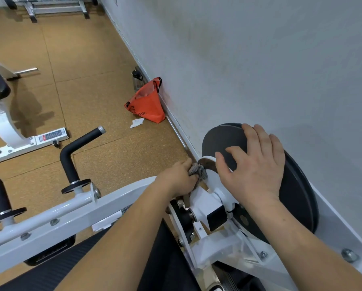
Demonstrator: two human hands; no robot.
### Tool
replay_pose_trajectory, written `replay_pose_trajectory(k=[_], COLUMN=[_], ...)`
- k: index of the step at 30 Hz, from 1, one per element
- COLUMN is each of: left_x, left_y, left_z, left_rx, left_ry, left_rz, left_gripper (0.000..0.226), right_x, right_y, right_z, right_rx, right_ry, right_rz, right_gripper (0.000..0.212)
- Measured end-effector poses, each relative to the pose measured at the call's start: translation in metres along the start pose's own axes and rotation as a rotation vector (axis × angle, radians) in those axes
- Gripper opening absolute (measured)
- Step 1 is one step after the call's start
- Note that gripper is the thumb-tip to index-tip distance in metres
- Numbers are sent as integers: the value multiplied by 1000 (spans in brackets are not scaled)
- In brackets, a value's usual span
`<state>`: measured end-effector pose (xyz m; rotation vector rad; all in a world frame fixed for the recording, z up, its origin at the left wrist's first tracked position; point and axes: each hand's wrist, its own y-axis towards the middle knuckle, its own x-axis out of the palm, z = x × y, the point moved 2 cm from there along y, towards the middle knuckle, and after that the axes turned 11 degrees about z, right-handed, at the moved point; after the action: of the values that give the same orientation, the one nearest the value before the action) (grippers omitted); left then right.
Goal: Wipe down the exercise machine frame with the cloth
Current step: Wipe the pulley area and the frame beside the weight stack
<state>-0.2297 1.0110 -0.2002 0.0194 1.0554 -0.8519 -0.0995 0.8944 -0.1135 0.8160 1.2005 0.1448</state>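
Observation:
The white exercise machine frame (75, 215) runs across the lower half of the view, with black handles on the left and black weight plates (299, 192) by the wall. My left hand (179, 178) is closed around a bunched grey cloth (199, 170) and presses it against the white plate-holder end of the frame. My right hand (253, 164) lies flat, fingers spread, on the top edge of the weight plates, holding nothing.
A grey wall (259, 59) stands close on the right. An orange bag (147, 103), a water bottle (137, 79) and a scrap of paper (137, 122) lie on the cork floor by the baseboard. Another white machine (6, 127) stands at left, and a rack (56, 7) at top.

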Motion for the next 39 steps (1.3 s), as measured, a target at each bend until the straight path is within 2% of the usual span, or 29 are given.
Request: replay_pose_trajectory(k=[5,7,9,12,15,16,18,19,20,22,24,26,28,31,34,39], left_x=[-5,-8,-3,13,11,10,17,26,38,63,74,67,62,66,73,74], left_y=[-21,-51,-89,-125,-142,-148,-162,-167,-168,-174,-175,-175,-175,-167,-168,-174], left_z=[14,23,26,11,-16,-24,-37,-40,-41,-36,-32,-32,-38,-46,-43,-13], left_rx=[37,92,207,424,379,334,250,221,162,4,-39,-83,-110,-85,-208,-196], left_ry=[187,137,28,57,-7,-59,-80,-45,-79,-242,-333,-532,-630,-506,-177,-438], left_rz=[59,134,265,551,697,728,776,773,684,402,294,288,284,348,313,320], left_gripper=[59,50,50,73,75,74,74,74,75,79,74,62,56,54,56,58], right_x=[-1,-2,-4,-11,-18,-20,-21,-22,-24,-30,-29,-24,-16,-12,-16,-10], right_y=[2,2,2,-10,-40,-52,-71,-75,-76,-80,-93,-112,-126,-132,-133,-141], right_z=[-2,-2,-2,-7,-20,-25,-30,-30,-29,-31,-36,-39,-41,-43,-39,-31], right_rx=[4,6,-3,-50,-35,-48,-120,-132,-127,-142,-195,-169,-115,-124,-116,-100], right_ry=[3,4,19,134,481,523,439,410,405,425,447,475,500,514,474,489], right_rz=[-66,-72,-58,33,-8,-57,-85,-65,-33,28,13,-84,-156,-135,-100,-3], right_gripper=[46,47,46,33,17,17,20,20,19,18,22,30,38,33,34,27])
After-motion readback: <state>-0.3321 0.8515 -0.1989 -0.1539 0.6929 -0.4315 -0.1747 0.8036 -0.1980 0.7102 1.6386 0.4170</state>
